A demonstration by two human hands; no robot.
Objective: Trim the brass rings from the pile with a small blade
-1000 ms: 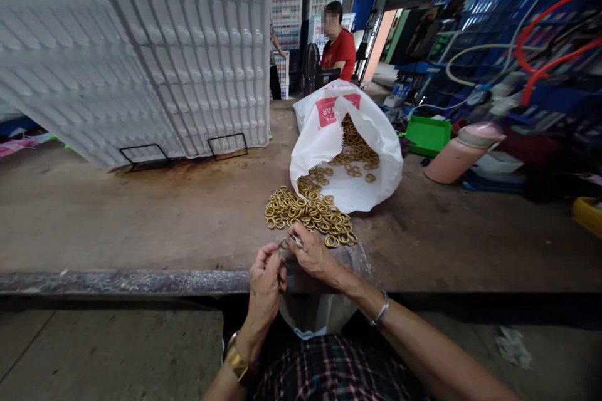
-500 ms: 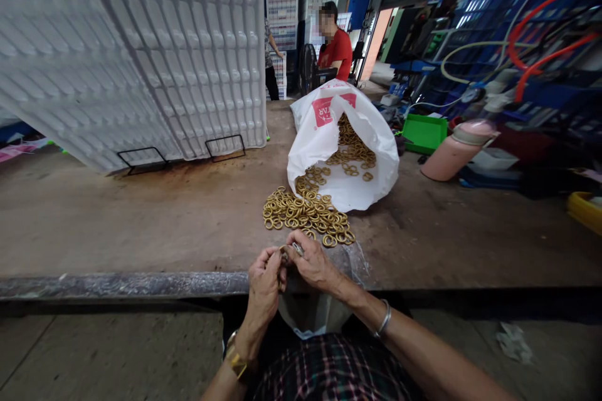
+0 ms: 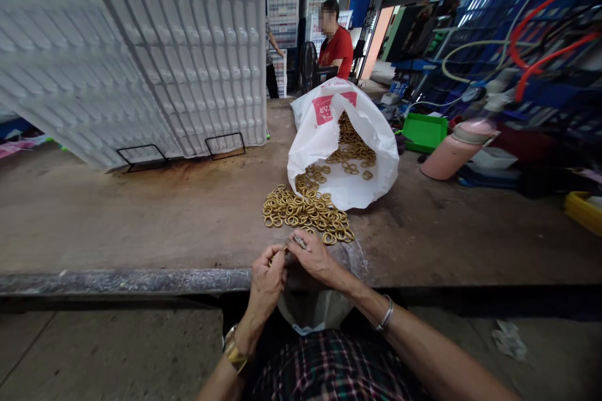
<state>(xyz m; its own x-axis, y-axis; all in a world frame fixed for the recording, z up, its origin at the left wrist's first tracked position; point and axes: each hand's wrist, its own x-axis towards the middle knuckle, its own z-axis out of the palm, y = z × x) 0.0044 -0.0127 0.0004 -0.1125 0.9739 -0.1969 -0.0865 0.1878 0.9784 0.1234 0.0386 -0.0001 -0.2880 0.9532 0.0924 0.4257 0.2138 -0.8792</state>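
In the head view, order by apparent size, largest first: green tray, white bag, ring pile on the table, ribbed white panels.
1. Ribbed white panels
2. White bag
3. Ring pile
4. Green tray, farther off than the ring pile

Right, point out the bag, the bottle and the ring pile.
Bag [image 3: 313, 147]: head view, on its white outer wall.
Bottle [image 3: 448, 155]: head view, on its pink body.
Ring pile [image 3: 308, 209]: head view, on its middle.

On the table [image 3: 141, 219], rings [image 3: 308, 210] lie before and inside the sack [image 3: 310, 144], left of the bottle [image 3: 455, 151].
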